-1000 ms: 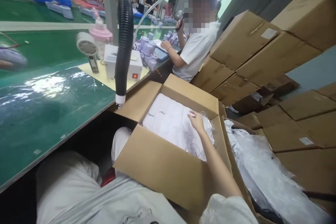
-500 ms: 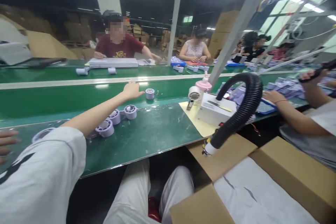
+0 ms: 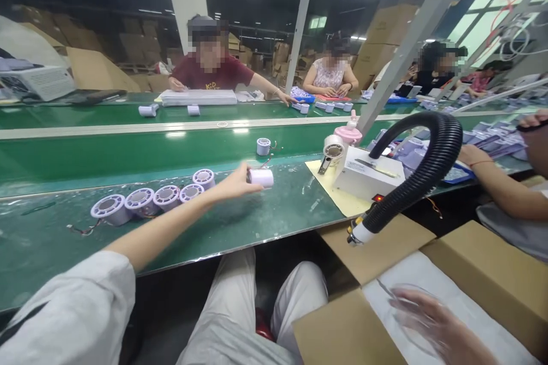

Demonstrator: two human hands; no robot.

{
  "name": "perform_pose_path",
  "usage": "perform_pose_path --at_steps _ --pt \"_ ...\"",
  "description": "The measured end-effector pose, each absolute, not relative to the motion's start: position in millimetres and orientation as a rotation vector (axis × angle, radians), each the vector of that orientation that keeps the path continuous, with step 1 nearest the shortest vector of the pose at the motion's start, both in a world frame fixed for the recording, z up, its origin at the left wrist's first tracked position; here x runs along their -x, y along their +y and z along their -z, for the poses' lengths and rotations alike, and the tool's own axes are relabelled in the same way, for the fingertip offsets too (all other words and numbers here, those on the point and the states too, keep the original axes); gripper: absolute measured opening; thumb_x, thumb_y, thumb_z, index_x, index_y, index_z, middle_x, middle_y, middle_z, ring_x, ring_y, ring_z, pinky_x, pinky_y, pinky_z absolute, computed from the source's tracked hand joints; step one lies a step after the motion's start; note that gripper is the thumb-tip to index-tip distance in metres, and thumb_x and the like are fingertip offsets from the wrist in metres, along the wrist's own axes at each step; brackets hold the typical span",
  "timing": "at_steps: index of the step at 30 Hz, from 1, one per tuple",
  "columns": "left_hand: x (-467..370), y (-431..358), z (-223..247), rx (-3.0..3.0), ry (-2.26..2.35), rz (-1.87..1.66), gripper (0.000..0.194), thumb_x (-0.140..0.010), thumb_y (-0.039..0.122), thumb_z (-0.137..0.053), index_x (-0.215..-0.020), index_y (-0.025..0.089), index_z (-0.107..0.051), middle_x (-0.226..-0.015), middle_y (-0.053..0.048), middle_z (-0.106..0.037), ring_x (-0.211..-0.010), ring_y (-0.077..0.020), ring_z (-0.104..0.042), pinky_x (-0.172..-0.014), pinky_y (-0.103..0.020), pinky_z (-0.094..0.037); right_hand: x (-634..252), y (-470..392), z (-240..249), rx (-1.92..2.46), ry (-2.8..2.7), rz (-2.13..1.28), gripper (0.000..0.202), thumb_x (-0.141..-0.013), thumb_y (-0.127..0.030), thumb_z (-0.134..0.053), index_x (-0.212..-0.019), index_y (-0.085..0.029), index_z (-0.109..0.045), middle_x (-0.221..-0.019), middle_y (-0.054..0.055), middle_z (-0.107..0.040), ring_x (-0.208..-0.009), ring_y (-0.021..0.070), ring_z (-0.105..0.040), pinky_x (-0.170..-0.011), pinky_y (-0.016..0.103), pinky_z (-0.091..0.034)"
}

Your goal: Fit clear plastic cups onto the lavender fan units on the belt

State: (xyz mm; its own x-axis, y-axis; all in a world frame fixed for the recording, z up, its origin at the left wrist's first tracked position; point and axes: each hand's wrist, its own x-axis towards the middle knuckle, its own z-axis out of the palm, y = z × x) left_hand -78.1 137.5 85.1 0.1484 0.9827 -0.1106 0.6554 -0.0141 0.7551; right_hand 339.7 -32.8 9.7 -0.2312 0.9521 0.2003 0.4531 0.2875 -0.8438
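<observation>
My left hand is closed round a pale purple cylinder, held on its side just above the green bench. Left of it, several similar round housings stand in a slanting row, with thin wires beside some of them. One more housing stands beyond my hand on the green belt. My right hand is over the white liner of an open carton. Motion smears its fingers, and whether it holds anything is unclear.
A white machine with a black ribbed hose stands on yellow paper at the bench's right, beside a pink-lidded cup. A slanted metal post rises behind. People work across the belt; another person's hands are at the right.
My left hand has come back from the belt area and now grips a cylinder. My right hand has appeared over the carton. The machine's switch now glows red. Fingers at the left edge are gone.
</observation>
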Motion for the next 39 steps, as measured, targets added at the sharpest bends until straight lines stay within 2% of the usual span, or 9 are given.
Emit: perform_pose_path --at_steps 5,10,14,18,22,28,33,36,39 --pt "25 68 -42 -1.387 1.006 -0.533 0.060 -0.087 0.061 -0.025 -0.110 0.014 -0.053 -0.091 -0.013 -0.065 -0.069 -0.0175 -0.063 -0.052 -0.027 -0.051 -262 -46 -17 1.280 -2.011 -0.803 0.042 -0.094 -0.043 -0.048 -0.136 -0.041 -0.049 -0.128 0.008 -0.057 -0.109 0.0329 -0.063 -0.091 0.051 -0.055" --pt "-4 29 -13 -0.926 0.747 -0.358 0.043 -0.080 0.055 -0.055 -0.096 0.016 -0.060 -0.069 -0.001 -0.056 -0.046 -0.0084 -0.046 -0.036 -0.017 -0.031 -211 -35 -29 1.417 -2.209 -0.187 0.046 -0.090 -0.028 -0.057 -0.136 -0.030 -0.054 -0.135 0.016 -0.048 -0.117 0.0386 -0.053 -0.087 0.056 -0.053" --pt "-1 19 -22 -1.480 0.809 -0.423 0.017 -0.082 0.031 -0.062 -0.089 0.018 -0.068 -0.088 -0.003 -0.063 -0.076 -0.0140 -0.058 -0.065 -0.024 -0.047 -205 -38 -30 1.503 -2.253 -0.372 0.027 -0.081 -0.009 -0.064 -0.103 -0.023 -0.070 -0.134 0.015 -0.046 -0.115 0.0362 -0.053 -0.083 0.051 -0.054" --pt "5 12 -25 -1.865 0.854 -0.645 0.025 -0.083 0.037 -0.066 -0.102 0.020 -0.067 -0.101 -0.006 -0.062 -0.094 -0.0194 -0.058 -0.087 -0.033 -0.045 -202 -45 -34 1.383 -2.013 -0.889 0.003 -0.083 -0.023 -0.069 -0.081 -0.022 -0.067 -0.120 0.008 -0.052 -0.106 0.0255 -0.058 -0.086 0.039 -0.052" --pt "7 10 -11 -1.914 0.835 -0.739 0.065 -0.060 0.047 -0.083 -0.118 0.024 -0.064 -0.103 -0.006 -0.055 -0.095 -0.0209 -0.057 -0.087 -0.035 -0.048 -200 -48 -39 1.373 -1.677 -1.037 0.028 -0.094 -0.031 -0.053 -0.071 -0.020 -0.065 -0.105 0.006 -0.058 -0.096 0.0207 -0.060 -0.076 0.031 -0.050" --pt "8 6 -8 -1.829 0.693 -0.617 0.066 -0.066 0.036 -0.082 -0.128 0.028 -0.058 -0.130 -0.010 -0.052 -0.120 -0.0266 -0.053 -0.100 -0.041 -0.047 -205 -45 -32 1.314 -1.341 -1.191 0.034 -0.086 -0.032 -0.063 -0.055 -0.018 -0.062 -0.097 0.006 -0.065 -0.093 0.0222 -0.063 -0.073 0.030 -0.053" --pt "7 -2 -12 -1.388 0.674 -0.587 0.062 -0.071 0.028 -0.079 -0.129 0.022 -0.055 -0.130 -0.011 -0.059 -0.110 -0.0232 -0.062 -0.094 -0.036 -0.053 -210 -52 -26 1.207 -1.506 -1.181 0.010 -0.080 -0.030 -0.074 -0.089 -0.025 -0.075 -0.127 0.006 -0.063 -0.122 0.0282 -0.055 -0.095 0.040 -0.052" --pt "6 -4 -10 -1.197 0.684 -0.616 0.060 -0.073 0.028 -0.077 -0.128 0.021 -0.053 -0.128 -0.011 -0.060 -0.103 -0.0218 -0.064 -0.086 -0.034 -0.056 -213 -59 -26 1.177 -1.835 -0.917 0.039 -0.080 -0.019 -0.075 -0.118 -0.027 -0.067 -0.143 0.007 -0.050 -0.129 0.0265 -0.049 -0.108 0.043 -0.043" --pt "7 -5 -9 -1.198 0.644 -0.578 0.065 -0.074 0.030 -0.077 -0.133 0.025 -0.051 -0.131 -0.010 -0.058 -0.103 -0.0228 -0.065 -0.081 -0.032 -0.057 -217 -62 -27 1.136 -1.916 -0.820 0.039 -0.084 -0.018 -0.072 -0.121 -0.026 -0.063 -0.140 0.007 -0.054 -0.126 0.0241 -0.053 -0.107 0.040 -0.045"
